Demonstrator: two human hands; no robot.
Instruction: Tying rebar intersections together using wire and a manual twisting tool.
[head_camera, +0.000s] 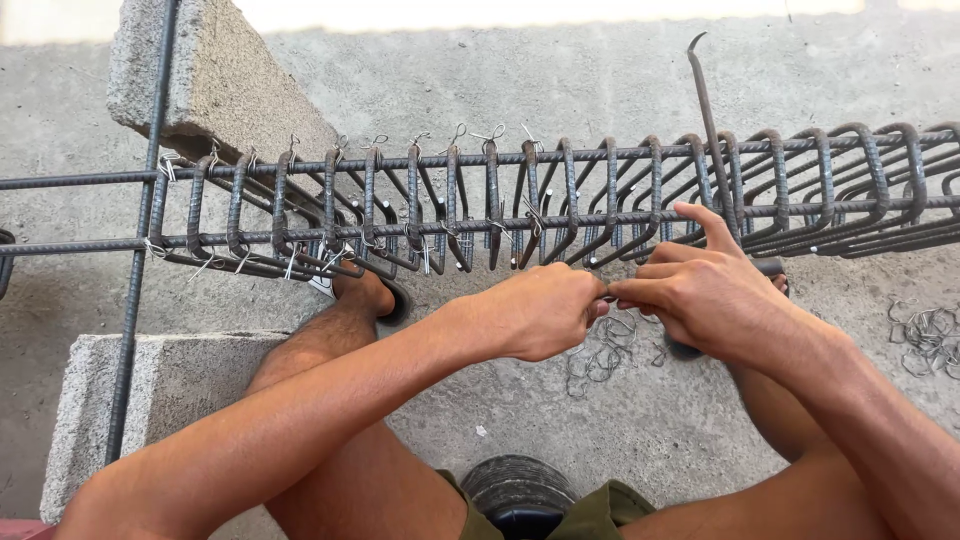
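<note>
A rebar cage (480, 200) of long bars and several bent stirrups lies across the view above the concrete floor. My left hand (540, 310) is closed in a fist just below the cage's lower bar, pinching a thin tie wire (606, 297). My right hand (690, 290) meets it fingertip to fingertip, gripping the same wire, with its thumb raised against the lower bar. A hooked metal tool (705, 110) stands up through the stirrups behind my right hand.
Two concrete blocks (215, 85) (170, 385) sit at the left, with an upright bar (140, 260) beside them. Loose wire ties (605, 350) lie on the floor under my hands, more wire ties (930, 340) at the right. My bare legs and sandalled feet are below.
</note>
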